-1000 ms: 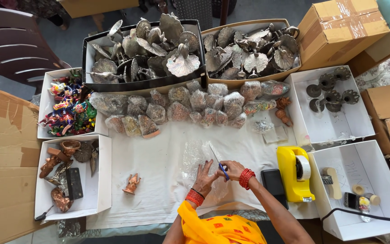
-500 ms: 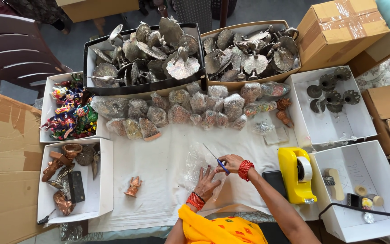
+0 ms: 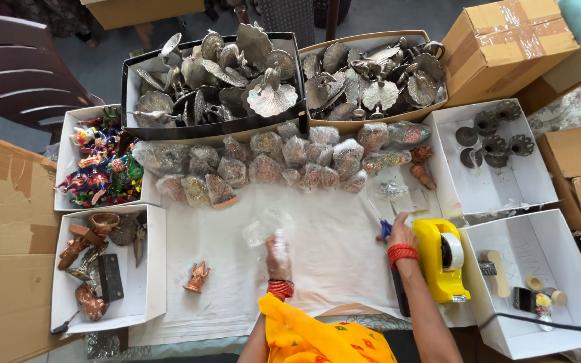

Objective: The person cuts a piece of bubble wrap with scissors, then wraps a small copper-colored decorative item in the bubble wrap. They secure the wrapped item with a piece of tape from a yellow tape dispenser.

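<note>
My left hand (image 3: 278, 256) is on a clear plastic bag (image 3: 265, 225). The bag is thin and crinkly, and I can see the white cloth (image 3: 331, 255) right through it. It looks shiny and a bit blurry. It lies in the middle of the cloth, just in front of me. My fingers are slipped into the near end of the bag, so they look foggy. I cannot tell if they are spread or pinched.

My right hand (image 3: 400, 234) is off to the side, closed around the blue handles of a pair of scissors (image 3: 379, 216). The thin blades point away from me, toward a small shiny packet (image 3: 391, 190). A yellow tape holder (image 3: 440, 259) sits just beside this hand.

A little copper figure (image 3: 198, 276) stands on the cloth, near my left hand. Farther away is a row of small filled bags (image 3: 290, 158). Behind them are two boxes full of silver metal pieces (image 3: 270, 94) that look like fans.
</note>
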